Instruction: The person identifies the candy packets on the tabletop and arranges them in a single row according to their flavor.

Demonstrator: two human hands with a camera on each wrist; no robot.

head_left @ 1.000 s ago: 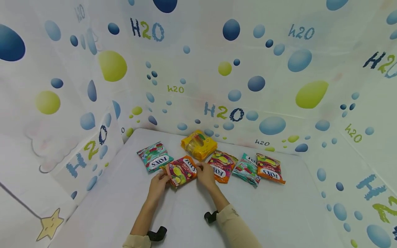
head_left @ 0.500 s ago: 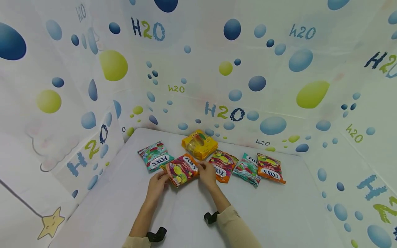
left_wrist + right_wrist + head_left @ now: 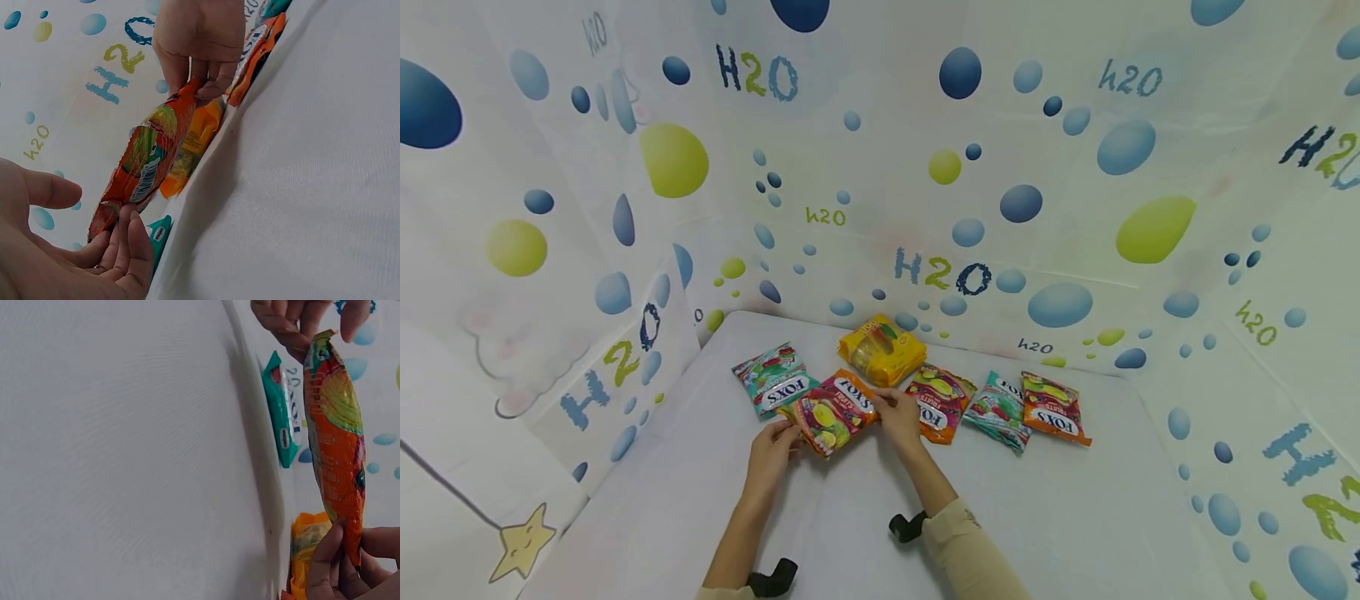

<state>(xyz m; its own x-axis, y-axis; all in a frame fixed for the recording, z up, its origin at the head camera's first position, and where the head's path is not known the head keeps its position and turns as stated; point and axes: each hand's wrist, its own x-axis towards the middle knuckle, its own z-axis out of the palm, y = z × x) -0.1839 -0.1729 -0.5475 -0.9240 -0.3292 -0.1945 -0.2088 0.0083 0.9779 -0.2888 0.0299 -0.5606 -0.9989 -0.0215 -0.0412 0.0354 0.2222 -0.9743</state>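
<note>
An orange and purple Fox's fruit candy bag (image 3: 831,414) is held up off the white table between both hands. My right hand (image 3: 898,417) pinches its right end between thumb and fingers, as the right wrist view also shows. At the other end, my left hand (image 3: 769,458) touches the bag with its fingertips from beneath. In the left wrist view the left thumb (image 3: 55,190) stands apart from the bag (image 3: 147,156). A teal Fox's candy bag (image 3: 775,381) lies just behind the left hand.
A yellow mango-print pack (image 3: 882,350) lies behind the held bag. To the right lie a second orange and purple bag (image 3: 940,402), a teal bag (image 3: 997,411) and a third orange bag (image 3: 1054,407), the last two touching. Bubble-print walls (image 3: 887,192) enclose the white table (image 3: 1075,517).
The held bag has turned slightly and shifted a little to the left. My left hand has drawn slightly left and down, its thumb now off the bag. The other packs have stayed put.
</note>
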